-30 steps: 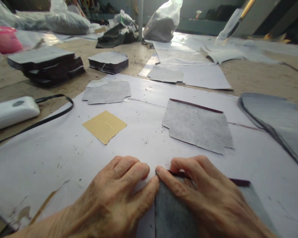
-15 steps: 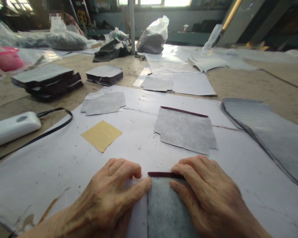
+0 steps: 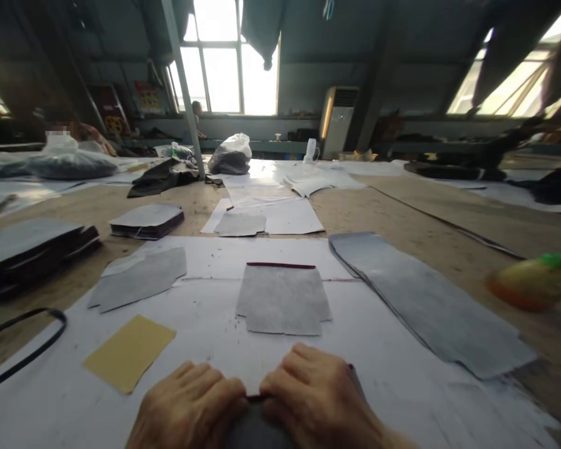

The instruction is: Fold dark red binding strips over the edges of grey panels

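At the bottom of the head view, a grey fabric piece [image 3: 258, 430] with a dark folded edge lies mostly hidden under my hands. My left hand [image 3: 191, 402] has its fingers curled and its thumb pressed at that edge. Close beside it, my right hand [image 3: 315, 393] pinches the same edge, fingers bent over it. Only a short stretch of the dark edge shows between the two thumbs. Just ahead lies another grey piece [image 3: 284, 302], flat, with a dark red strip along its far side and notched near corners. A yellow paper card [image 3: 129, 353] rests ahead of my left hand.
White paper [image 3: 215, 330] covers the near table. Long grey pieces [image 3: 425, 299] lie at right, near a yellow-orange object with a green top [image 3: 537, 280]. Stacked pieces [image 3: 147, 221] and a black cable [image 3: 32, 355] are at left. A pole [image 3: 184, 87] rises behind.
The view has tilted up and turned right. My left hand has closed on the fabric's dark edge, and my hands are now nearer each other, covering most of the piece.
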Demonstrator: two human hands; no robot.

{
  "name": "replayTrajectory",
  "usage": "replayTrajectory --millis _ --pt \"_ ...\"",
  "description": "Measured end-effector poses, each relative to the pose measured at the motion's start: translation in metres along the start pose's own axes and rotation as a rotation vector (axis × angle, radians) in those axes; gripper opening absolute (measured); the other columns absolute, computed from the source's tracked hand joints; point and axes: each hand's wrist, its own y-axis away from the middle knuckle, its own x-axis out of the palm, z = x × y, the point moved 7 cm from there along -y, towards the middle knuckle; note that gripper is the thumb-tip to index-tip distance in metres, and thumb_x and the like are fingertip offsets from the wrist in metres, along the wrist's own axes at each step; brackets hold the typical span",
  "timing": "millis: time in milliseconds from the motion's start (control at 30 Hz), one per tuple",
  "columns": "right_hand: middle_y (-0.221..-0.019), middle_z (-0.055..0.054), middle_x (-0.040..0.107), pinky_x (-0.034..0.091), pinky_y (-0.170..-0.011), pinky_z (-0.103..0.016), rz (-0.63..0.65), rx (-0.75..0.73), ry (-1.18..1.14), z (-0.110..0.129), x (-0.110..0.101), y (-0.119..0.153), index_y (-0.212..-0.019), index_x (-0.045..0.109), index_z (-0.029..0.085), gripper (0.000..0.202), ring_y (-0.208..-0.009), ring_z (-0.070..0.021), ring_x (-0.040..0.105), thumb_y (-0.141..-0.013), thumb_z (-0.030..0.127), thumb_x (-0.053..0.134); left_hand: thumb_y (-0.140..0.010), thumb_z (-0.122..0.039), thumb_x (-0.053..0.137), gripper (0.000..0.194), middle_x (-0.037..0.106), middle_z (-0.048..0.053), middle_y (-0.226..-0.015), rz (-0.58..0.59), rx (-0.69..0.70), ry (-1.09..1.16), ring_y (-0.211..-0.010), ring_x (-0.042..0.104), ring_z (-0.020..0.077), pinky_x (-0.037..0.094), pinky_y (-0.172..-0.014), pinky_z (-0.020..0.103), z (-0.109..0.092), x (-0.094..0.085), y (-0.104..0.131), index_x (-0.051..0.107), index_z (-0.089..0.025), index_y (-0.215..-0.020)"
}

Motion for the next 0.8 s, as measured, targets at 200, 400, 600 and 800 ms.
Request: replayTrajectory --millis 200,400,600,800 --pt "-0.054 0.004 0.051 0.031 -0.051 -0.020 0.280 0.701 -0.294 -0.079 -0.027 0.009 -0.065 0.064 0.018 0.013 -0.052 -0.0083 0.044 -0.074 0.021 0.055 -0.086 -0.030 0.038 0.029 0.056 -0.004 -0.062 0.364 -0.556 0.275 -0.059 0.053 0.0101 0.036 -0.056 0.019 0.046 0.022 -0.021 0.059 -0.018 -0.071" --pt "-0.053 0.004 0.046 0.030 -0.048 -0.019 0.103 0.973 -0.363 -0.119 -0.038 0.018 -0.065 0.060 0.014 0.022 -0.049 -0.0076 0.037 -0.068 0.035 0.053 -0.079 -0.037 0.042 0.027 0.046 -0.003 -0.060 0.476 -0.650 0.375 -0.059 0.042 0.0107 0.031 -0.057 0.020 0.075 0.037 -0.047 0.059 -0.017 -0.073" --pt "-0.051 0.004 0.044 0.031 -0.046 -0.019 -0.009 0.998 -0.288 -0.134 -0.042 0.012 -0.061 0.053 0.015 0.020 -0.047 -0.0076 0.038 -0.070 0.033 0.050 -0.075 -0.044 0.043 0.033 0.044 -0.003 -0.057 0.452 -0.612 0.359 -0.056 0.040 0.0109 0.030 -0.054 0.021 0.102 0.039 -0.079 0.059 -0.015 -0.070" --pt "-0.058 0.002 0.053 0.036 -0.056 -0.021 -0.043 0.911 -0.031 -0.160 -0.051 -0.025 -0.067 0.061 0.016 0.012 -0.057 -0.0099 0.049 -0.074 0.024 0.054 -0.074 -0.036 0.049 0.024 0.058 -0.001 -0.065 0.350 -0.547 0.174 -0.067 0.052 0.0148 0.036 -0.063 0.024 0.129 0.039 -0.123 0.065 -0.019 -0.075"
